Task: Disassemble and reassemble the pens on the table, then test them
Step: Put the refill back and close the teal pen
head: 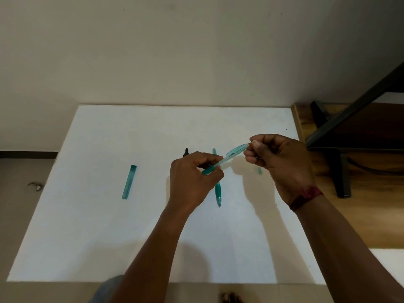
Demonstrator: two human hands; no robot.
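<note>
Teal pen (232,154) held in air above table centre, tilted, cap end up-right. Left hand (194,178) closed on grip section; right hand (282,162) pinched on top end/clicker.

Advice: keep left grip firm, twist/pull w/ right along barrel axis, no bending; work low over table so small parts don't drop.

Second teal pen (218,191) flat on table beneath hands. Black pen (186,152) partly hidden behind left hand. Teal case (129,182) well left. Small teal piece (259,170) just beside right hand.

White table (109,237), matte, against beige wall (153,51). Wood floor (360,215), dark frame (341,162) to right.
</note>
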